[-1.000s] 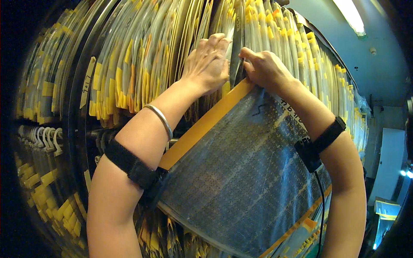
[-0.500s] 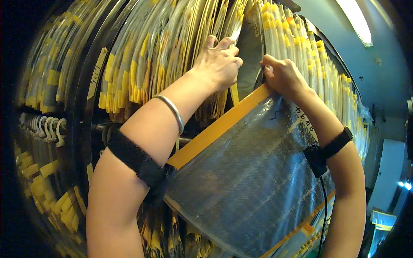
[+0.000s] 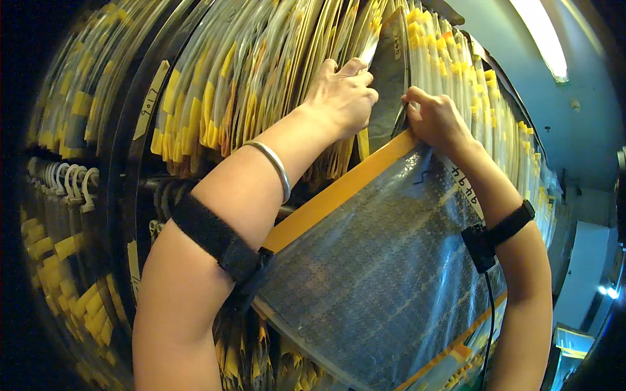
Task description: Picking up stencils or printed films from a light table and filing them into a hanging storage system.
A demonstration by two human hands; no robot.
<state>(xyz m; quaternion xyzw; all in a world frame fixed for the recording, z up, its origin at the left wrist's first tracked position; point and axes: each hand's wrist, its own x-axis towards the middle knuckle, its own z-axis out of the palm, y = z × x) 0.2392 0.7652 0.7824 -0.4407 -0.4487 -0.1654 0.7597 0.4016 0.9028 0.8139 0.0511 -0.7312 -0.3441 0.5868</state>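
Dense rack of hanging yellow-edged plastic sleeves (image 3: 248,72). Your left hand (image 3: 344,98) grips sleeves aside; beside it, your right hand (image 3: 435,118) pinches the large clear yellow-banded bag (image 3: 378,287).

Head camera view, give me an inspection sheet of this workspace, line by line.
Surface: nothing seen; work is at a hanging rack.
Job's things: large clear sheet with orange edge, top corner pushed into a gap between hanging sheets.
Clutter: row of empty hooks at left.
Grippers: left hand parts the hanging sheets; right hand grips the sheet's top edge.
Cables: black wire from the right wristband.
Surroundings: ceiling strip light.
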